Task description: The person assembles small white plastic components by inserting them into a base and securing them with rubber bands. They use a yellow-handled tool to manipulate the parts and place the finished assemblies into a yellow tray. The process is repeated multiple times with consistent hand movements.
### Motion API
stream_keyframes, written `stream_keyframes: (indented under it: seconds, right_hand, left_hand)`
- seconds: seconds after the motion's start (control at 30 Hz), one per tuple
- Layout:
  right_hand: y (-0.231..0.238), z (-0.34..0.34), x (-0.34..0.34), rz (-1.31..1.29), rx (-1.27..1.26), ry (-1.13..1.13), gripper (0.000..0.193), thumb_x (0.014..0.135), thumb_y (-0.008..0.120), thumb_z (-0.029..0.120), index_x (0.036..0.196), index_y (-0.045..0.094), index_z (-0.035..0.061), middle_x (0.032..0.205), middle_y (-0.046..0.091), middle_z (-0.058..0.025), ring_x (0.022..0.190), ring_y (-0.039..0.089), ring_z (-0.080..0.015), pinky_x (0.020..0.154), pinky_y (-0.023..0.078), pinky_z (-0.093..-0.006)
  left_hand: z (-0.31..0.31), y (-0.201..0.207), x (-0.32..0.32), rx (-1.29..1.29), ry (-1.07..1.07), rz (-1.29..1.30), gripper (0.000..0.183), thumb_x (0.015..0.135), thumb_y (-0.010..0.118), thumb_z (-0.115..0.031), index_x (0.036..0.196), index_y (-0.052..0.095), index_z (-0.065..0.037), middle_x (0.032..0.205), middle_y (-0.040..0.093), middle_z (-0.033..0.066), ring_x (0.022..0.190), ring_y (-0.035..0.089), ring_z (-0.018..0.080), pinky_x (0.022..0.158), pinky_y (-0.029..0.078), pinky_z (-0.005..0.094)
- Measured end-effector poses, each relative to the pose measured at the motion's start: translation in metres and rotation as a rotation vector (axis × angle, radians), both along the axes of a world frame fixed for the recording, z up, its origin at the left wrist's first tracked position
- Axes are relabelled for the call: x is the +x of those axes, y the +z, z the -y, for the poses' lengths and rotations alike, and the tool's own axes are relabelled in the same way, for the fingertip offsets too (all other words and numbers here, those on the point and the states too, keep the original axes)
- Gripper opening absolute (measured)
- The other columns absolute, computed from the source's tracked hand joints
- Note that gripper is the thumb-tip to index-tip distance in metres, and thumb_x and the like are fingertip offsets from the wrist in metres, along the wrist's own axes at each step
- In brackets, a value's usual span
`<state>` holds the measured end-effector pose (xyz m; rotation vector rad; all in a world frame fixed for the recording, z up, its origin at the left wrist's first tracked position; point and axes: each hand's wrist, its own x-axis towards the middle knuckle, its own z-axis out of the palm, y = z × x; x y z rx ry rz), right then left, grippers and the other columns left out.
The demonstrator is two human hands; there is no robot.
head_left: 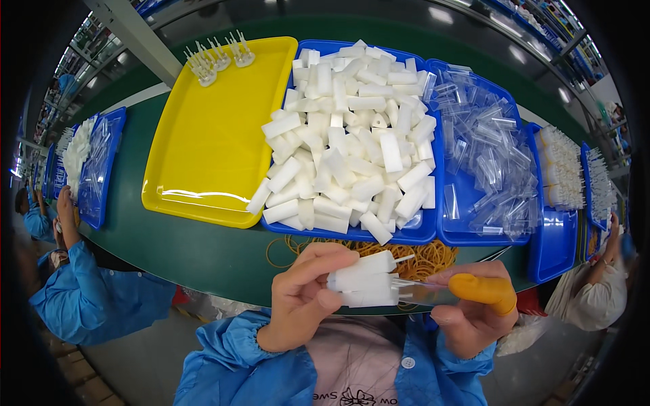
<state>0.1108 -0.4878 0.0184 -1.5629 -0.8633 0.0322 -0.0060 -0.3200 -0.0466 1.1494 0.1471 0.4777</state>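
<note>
In my left hand (298,301) is a bundle of white foam blocks (369,283), gripped between thumb and fingers. Thin white prongs stick out of the bundle's right end. My right hand (474,321) wears an orange finger cot (486,292) and pinches a clear plastic sleeve (428,294). The sleeve lies against the prongs at the bundle's right side; whether it goes around any of them I cannot tell. Behind both hands a pile of tan rubber bands (437,258) lies on the green table (203,260).
A yellow tray (220,135) bears several white pronged pieces (202,66). Beside it stand a blue tray (416,235) heaped with white foam blocks (352,135) and another blue tray (460,186) of clear plastic sleeves (491,128). Co-workers' sleeves (84,284) show at both sides.
</note>
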Motion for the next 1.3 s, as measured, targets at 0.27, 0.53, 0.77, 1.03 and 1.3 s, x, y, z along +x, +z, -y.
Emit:
stream_keyframes:
  seconds: [0.27,0.53,0.77,1.03,1.3]
  right_hand:
    - [-0.009,0.002,-0.004,-0.339,0.157,0.007,0.040,0.063,0.083,0.008,0.094,0.062,-0.0047,0.087,0.062,-0.0168,0.076,0.066,-0.0235,0.066,0.053,-0.0286]
    - [-0.012,0.003,-0.006,-0.115,0.056,-0.028,0.040,0.065,0.082,0.009,0.097,0.060,-0.0039,0.088,0.062,-0.0162,0.076,0.065,-0.0223,0.066,0.052,-0.0288]
    - [-0.018,0.000,-0.008,-0.275,0.130,-0.034,0.038,0.067,0.080,0.007,0.098,0.060,-0.0017,0.090,0.061,-0.0156,0.078,0.066,-0.0226,0.068,0.052,-0.0285]
    - [-0.018,0.000,-0.011,-0.194,0.135,-0.015,0.035,0.068,0.079,0.006,0.096,0.059,-0.0010,0.090,0.061,-0.0164,0.079,0.066,-0.0242,0.067,0.053,-0.0290]
    - [-0.007,0.002,-0.019,0.182,-0.017,0.020,0.038,0.063,0.083,0.007,0.094,0.063,0.0004,0.096,0.062,-0.0140,0.077,0.067,-0.0272,0.064,0.057,-0.0313]
  left_hand:
    - [-0.007,0.008,-0.003,0.448,0.119,0.085,0.045,0.084,0.064,-0.039,0.107,0.065,0.000,0.113,0.051,0.0162,0.078,0.055,0.0157,0.066,0.045,0.0257]
    - [-0.010,0.028,0.001,0.598,0.107,0.038,0.038,0.073,0.077,-0.015,0.106,0.066,0.000,0.110,0.052,0.0139,0.076,0.055,0.0144,0.062,0.046,0.0243]
    - [-0.009,0.026,-0.001,0.532,0.050,0.011,0.036,0.068,0.077,-0.003,0.103,0.067,-0.001,0.110,0.051,0.0139,0.082,0.057,0.0167,0.069,0.047,0.0269]
    - [-0.007,0.021,0.002,0.476,0.045,0.120,0.034,0.069,0.075,0.000,0.102,0.066,0.001,0.113,0.047,0.0160,0.093,0.055,0.0214,0.079,0.046,0.0305]
    - [-0.009,0.021,0.003,0.467,-0.020,0.014,0.025,0.074,0.070,-0.002,0.099,0.067,-0.001,0.115,0.046,0.0163,0.096,0.054,0.0234,0.082,0.045,0.0320]
